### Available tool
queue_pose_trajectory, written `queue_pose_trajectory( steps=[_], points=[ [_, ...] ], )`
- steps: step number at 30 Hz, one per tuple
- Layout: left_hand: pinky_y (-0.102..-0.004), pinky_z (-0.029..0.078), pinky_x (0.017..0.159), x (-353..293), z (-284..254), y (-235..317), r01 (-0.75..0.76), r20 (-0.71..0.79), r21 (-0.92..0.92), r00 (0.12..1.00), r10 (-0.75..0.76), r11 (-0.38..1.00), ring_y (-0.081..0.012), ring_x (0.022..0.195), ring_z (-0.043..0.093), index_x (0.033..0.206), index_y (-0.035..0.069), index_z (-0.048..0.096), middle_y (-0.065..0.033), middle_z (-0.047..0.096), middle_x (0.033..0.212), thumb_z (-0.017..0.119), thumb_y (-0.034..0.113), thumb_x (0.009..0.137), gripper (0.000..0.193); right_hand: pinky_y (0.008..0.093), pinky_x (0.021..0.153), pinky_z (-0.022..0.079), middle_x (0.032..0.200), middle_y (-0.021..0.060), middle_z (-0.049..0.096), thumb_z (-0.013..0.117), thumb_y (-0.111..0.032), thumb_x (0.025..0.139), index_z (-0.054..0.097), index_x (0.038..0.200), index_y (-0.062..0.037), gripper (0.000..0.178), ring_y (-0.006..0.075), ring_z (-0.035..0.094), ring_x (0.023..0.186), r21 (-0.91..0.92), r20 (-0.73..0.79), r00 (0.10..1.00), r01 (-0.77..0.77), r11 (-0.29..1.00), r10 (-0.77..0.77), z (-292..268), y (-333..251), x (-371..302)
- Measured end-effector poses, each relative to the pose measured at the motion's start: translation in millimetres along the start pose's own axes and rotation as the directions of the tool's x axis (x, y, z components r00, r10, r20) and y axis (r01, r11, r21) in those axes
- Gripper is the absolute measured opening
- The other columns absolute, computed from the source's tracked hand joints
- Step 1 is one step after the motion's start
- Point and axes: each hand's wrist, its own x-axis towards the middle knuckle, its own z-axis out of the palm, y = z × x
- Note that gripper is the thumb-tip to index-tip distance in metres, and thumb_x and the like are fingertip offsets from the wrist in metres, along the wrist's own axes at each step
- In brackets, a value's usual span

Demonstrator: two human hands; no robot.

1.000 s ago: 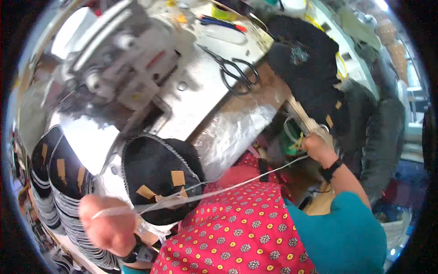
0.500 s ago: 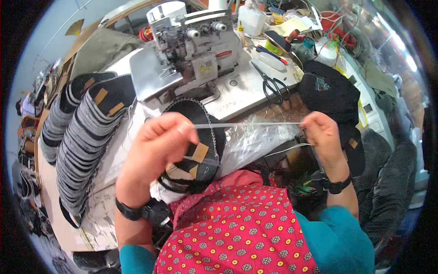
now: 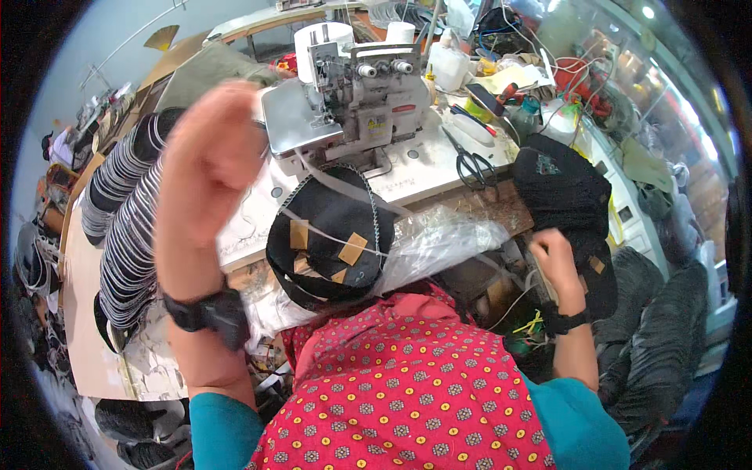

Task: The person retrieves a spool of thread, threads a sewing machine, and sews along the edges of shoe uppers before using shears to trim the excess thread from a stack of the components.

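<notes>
A worker in a red patterned apron [image 3: 399,376] is sitting at a white table [image 3: 423,166], where a pale strip [image 3: 345,188] is trailing in loose curves from beside a sewing machine [image 3: 380,102], over a black fabric piece [image 3: 329,211] and off toward the lap. The black piece is resting at the table's front edge, its tan patches [image 3: 355,248] facing up. The left hand [image 3: 211,168] is hovering beside the machine's metal plate [image 3: 299,119], too blurred to tell whether its fingers are open or gripping anything. The right hand [image 3: 556,262] is curling inward near the strip's far run; whether it is pinching the strip cannot be told. Slack is posing the likeliest trouble: lying loose, the strip could twist or knot, or catch on the machine if pulled sideways. A sharp tug could also be dragging the black piece off the edge, since it is sitting so near the apron. Crumpled clear plastic [image 3: 442,239], lying just beside it, could be snagging the strip or sliding along with the fabric.
</notes>
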Motion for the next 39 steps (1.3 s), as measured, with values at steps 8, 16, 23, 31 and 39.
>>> queue_pose_trajectory(
  steps=[8, 16, 23, 31, 39],
  points=[
    [-0.021, 0.036, 0.05, 28.9, 107.4, -106.0, -0.013, 0.375, 0.528, 0.901, -0.219, 0.849, -0.002, 0.059, 0.048, 0.089, 0.003, 0.069, 0.0066, 0.053, 0.066, 0.061, 0.022, 0.103, 0.024, 0.0205, 0.069, 0.047, 0.087, -0.0033, 0.065, 0.077, -0.005, 0.088, 0.069, 0.109, -0.0014, 0.023, 0.0041, 0.058, 0.077, 0.844, 0.063, 0.946, 0.12, 0.523, -0.319, -67.8, -180.6, 39.2],
    [-0.0206, 0.025, 0.042, 42.3, -33.0, -82.6, 0.228, 0.149, -0.232, 0.969, -0.197, 0.946, -0.0025, 0.048, 0.031, 0.097, 0.006, 0.058, 0.0086, 0.035, 0.06, 0.052, 0.024, 0.106, 0.021, 0.0201, 0.044, 0.026, 0.062, -0.0091, 0.044, 0.069, -0.015, 0.097, 0.062, 0.082, -0.0131, 0.017, -0.0001, 0.036, 0.052, 0.737, -0.065, 0.836, -0.328, 0.591, 0.545, -55.5, 49.5, 45.7],
    [-0.0217, 0.024, 0.042, 65.4, 2.5, -85.6, 0.28, 0.091, 0.06, 0.954, -0.284, 0.958, -0.0019, 0.048, 0.033, 0.1, 0.006, 0.063, 0.0088, 0.037, 0.06, 0.054, 0.022, 0.105, 0.019, 0.0408, 0.093, 0.053, 0.111, 0.0165, 0.071, 0.074, -0.012, 0.083, 0.074, 0.091, -0.0007, 0.014, 0.0343, 0.067, 0.105, -0.157, -0.24, 0.97, -0.076, 0.985, 0.037, -28.2, 7.6, 50.2],
    [-0.0203, 0.032, 0.049, 57.0, 110.1, -147.5, 0.037, 0.34, 0.539, 0.905, -0.257, 0.842, -0.0014, 0.056, 0.044, 0.09, 0.003, 0.067, 0.0061, 0.054, 0.066, 0.061, 0.024, 0.102, 0.025, 0.022, 0.077, 0.052, 0.092, 0.0012, 0.071, 0.072, -0.007, 0.093, 0.07, 0.104, -0.0004, 0.013, 0.0069, 0.064, 0.085, 0.823, -0.049, 0.961, 0.193, 0.534, -0.272, -41.8, -134.1, 64.1],
    [-0.0224, 0.023, 0.043, 60.1, 39.6, -98.4, 0.239, 0.139, -0.126, 0.965, -0.221, 0.963, -0.0026, 0.047, 0.032, 0.097, 0.004, 0.064, 0.0082, 0.038, 0.057, 0.057, 0.02, 0.102, 0.018, 0.0374, 0.07, 0.049, 0.081, 0.0062, 0.066, 0.075, -0.013, 0.088, 0.064, 0.079, -0.0018, 0.018, 0.0188, 0.063, 0.076, 0.056, -0.214, 0.922, -0.318, 0.946, 0.322, 1.7, 42.2, 9.1]
  ],
)
